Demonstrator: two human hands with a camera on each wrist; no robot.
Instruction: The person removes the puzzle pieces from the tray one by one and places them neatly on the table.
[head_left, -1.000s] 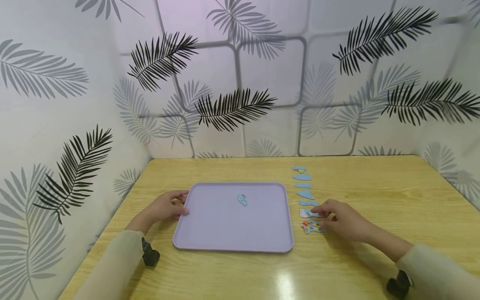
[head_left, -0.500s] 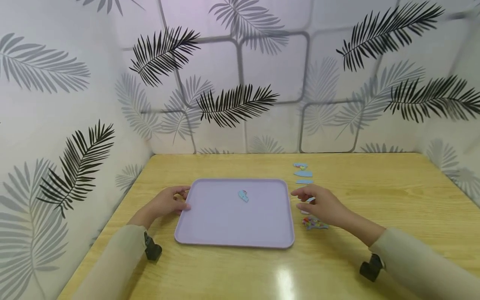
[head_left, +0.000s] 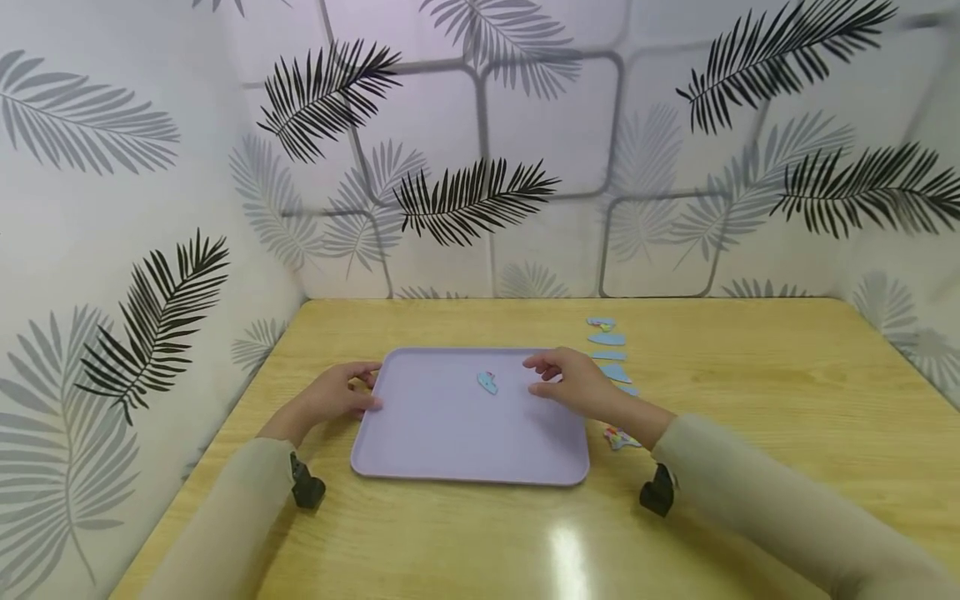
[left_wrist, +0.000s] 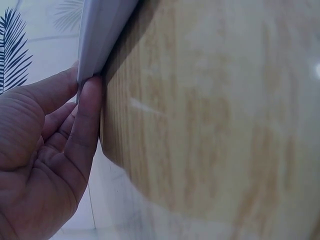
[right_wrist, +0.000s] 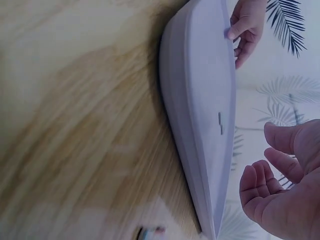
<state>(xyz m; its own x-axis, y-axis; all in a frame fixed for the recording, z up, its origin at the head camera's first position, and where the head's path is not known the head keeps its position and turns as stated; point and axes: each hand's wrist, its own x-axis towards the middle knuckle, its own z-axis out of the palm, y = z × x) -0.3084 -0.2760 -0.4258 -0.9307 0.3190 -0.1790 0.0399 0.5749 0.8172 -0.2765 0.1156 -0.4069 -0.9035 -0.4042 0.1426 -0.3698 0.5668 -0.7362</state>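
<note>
A lilac tray point(head_left: 457, 442) lies on the wooden table. At its left rim my left hand point(head_left: 330, 396) pinches the edge between thumb and fingers, as the left wrist view also shows at the tray's rim point(left_wrist: 102, 35). One small light-blue flat piece point(head_left: 488, 383), like a puzzle piece, rests on the tray towards the back. Over the tray's right part hovers my right hand point(head_left: 573, 383), fingers loosely bent, thumb apart. Nothing shows between the fingers of the right hand point(right_wrist: 285, 185) in the right wrist view.
Right of the tray, several flat blue pieces point(head_left: 607, 339) stand in a column; my right forearm hides part of it. A multicoloured piece point(head_left: 621, 437) lies at its near end. Leaf-patterned walls point(head_left: 667, 250) border the table point(head_left: 750, 367) at the back and sides.
My right hand has moved left from the column of pieces to above the tray. The left hand keeps its place at the rim. The head view has tilted slightly upward.
</note>
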